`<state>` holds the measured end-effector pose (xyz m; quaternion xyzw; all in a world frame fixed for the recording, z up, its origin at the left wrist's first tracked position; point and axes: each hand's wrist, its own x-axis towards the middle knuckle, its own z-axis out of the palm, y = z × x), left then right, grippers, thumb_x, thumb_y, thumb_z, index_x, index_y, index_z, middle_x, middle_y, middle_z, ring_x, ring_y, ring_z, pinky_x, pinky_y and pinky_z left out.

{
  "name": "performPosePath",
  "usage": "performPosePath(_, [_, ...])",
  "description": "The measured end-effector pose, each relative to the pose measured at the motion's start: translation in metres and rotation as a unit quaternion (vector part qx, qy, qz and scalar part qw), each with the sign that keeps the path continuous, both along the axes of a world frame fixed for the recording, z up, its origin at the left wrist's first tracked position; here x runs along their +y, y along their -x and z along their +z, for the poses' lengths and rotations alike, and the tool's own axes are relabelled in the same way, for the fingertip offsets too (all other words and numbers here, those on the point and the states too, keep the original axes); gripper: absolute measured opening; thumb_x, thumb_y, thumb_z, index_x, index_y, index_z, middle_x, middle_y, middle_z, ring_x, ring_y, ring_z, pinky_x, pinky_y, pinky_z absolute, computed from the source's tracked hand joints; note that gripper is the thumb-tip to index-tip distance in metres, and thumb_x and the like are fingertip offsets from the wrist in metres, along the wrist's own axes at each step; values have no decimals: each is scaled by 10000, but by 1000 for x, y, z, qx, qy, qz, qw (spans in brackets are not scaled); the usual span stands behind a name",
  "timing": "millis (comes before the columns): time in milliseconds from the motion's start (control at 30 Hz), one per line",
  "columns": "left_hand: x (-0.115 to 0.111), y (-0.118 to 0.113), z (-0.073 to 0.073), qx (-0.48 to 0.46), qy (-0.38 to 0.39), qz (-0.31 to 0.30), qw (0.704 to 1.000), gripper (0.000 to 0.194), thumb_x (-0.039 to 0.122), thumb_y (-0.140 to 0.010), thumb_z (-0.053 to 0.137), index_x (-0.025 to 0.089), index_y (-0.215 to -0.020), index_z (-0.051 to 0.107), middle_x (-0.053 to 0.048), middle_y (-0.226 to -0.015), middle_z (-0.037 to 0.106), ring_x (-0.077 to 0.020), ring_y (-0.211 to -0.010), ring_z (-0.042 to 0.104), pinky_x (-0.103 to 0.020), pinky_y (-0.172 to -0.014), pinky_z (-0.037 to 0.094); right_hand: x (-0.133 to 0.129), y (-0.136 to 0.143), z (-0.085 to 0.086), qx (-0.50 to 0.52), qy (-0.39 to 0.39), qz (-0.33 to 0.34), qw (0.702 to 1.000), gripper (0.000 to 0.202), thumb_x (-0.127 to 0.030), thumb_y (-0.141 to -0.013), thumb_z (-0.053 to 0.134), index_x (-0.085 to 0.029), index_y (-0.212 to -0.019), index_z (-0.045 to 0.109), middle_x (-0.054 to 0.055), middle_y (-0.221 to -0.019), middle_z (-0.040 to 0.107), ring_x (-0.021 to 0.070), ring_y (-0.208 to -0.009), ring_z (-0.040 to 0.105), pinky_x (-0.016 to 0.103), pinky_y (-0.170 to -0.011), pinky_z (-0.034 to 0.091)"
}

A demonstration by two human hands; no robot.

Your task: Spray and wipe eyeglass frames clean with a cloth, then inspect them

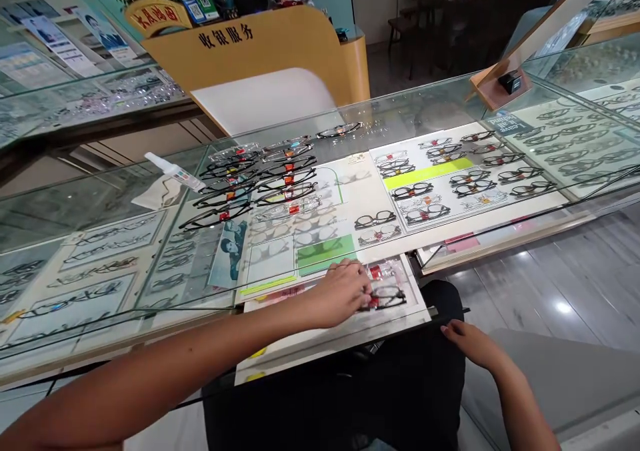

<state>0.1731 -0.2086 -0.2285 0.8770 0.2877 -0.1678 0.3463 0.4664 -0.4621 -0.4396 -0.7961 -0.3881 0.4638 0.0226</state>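
While a spray bottle point(175, 171) and a folded cloth point(156, 194) lie on the glass counter top point(100, 204) at the left of the frame, rows of dark-framed glasses point(250, 184) sit on the glass at upper centre. Lower centre, the left hand point(345, 291) reaches into the pulled-out white tray point(320, 344), its fingers curled around a pair of black glasses point(387, 296) that rests flat on the tray near its right end, beside a clear packet with a red tag point(377, 272). Further right, the right hand point(467, 344) lies loose and empty at the tray's corner. I judge the tray overhangs the case; a careless lift could drag the packet along or tip frames off its edge.
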Motion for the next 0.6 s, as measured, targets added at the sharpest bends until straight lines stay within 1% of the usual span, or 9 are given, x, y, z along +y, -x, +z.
performPosePath(67, [11, -10, -28, 8, -91, 35, 995, 209, 331, -1087, 516, 258, -1074, 712, -118, -1372, 629, -365, -1364, 516, -547, -1167, 413, 0, -1, 1, 31, 11, 0, 999, 392, -536, -1090, 490, -248, -834, 563, 39, -817, 738, 238, -790, 697, 323, -692, 428])
performPosePath(133, [32, -21, -53, 7, -175, 70, 982, 221, 336, -1081, 532, 244, -1086, 733, -144, -1454, 597, -392, -1374, 497, -563, -1133, 414, 0, -3, 1, 30, 12, -4, 999, 373, -532, -1084, 503, -249, -856, 586, 44, -839, 751, 244, -819, 704, 324, -714, 437])
performPosePath(200, [57, -31, -73, -11, -234, 102, 967, 230, 342, -1072, 561, 233, -1153, 746, -170, -1502, 570, -404, -1380, 480, -574, -1122, 403, -1, -4, 0, 32, 9, -12, 999, 356, -528, -1070, 531, -247, -878, 632, 55, -864, 770, 256, -855, 724, 323, -740, 463])
performPosePath(267, [82, -41, -90, -43, -278, 131, 951, 268, 345, -1092, 541, 218, -1205, 749, -186, -1510, 559, -394, -1388, 471, -560, -1120, 393, -2, -5, -2, 34, 6, -21, 999, 347, -534, -1052, 562, -244, -907, 684, 73, -892, 792, 278, -901, 749, 327, -774, 497])
performPosePath(333, [104, -51, -103, -71, -315, 149, 935, 309, 349, -1122, 494, 207, -1231, 745, -196, -1522, 549, -385, -1397, 462, -543, -1119, 382, -4, -7, -6, 32, 2, -27, 999, 339, -534, -1042, 573, -243, -953, 723, 95, -925, 811, 307, -959, 769, 340, -811, 524])
performPosePath(400, [123, -61, -112, -79, -337, 155, 925, 328, 342, -1137, 466, 199, -1235, 744, -203, -1537, 541, -385, -1394, 458, -534, -1114, 373, -7, -9, -9, 29, 2, -31, 999, 327, -518, -1039, 567, -247, -995, 744, 112, -973, 829, 329, -1004, 781, 354, -837, 542])
performPosePath(500, [147, -76, -120, -67, -347, 146, 924, 324, 329, -1137, 469, 198, -1244, 746, -203, -1557, 531, -388, -1377, 454, -529, -1102, 369, -9, -12, -13, 27, 2, -37, 999, 297, -479, -1030, 564, -258, -1036, 762, 122, -1049, 845, 330, -1019, 794, 359, -851, 557])
performPosePath(600, [168, -89, -125, -61, -351, 129, 925, 306, 329, -1130, 497, 207, -1236, 756, -193, -1551, 535, -382, -1368, 447, -526, -1098, 369, -9, -13, -12, 16, 3, -47, 999, 273, -473, -1006, 602, -266, -1024, 779, 118, -1034, 852, 319, -972, 801, 351, -824, 565])
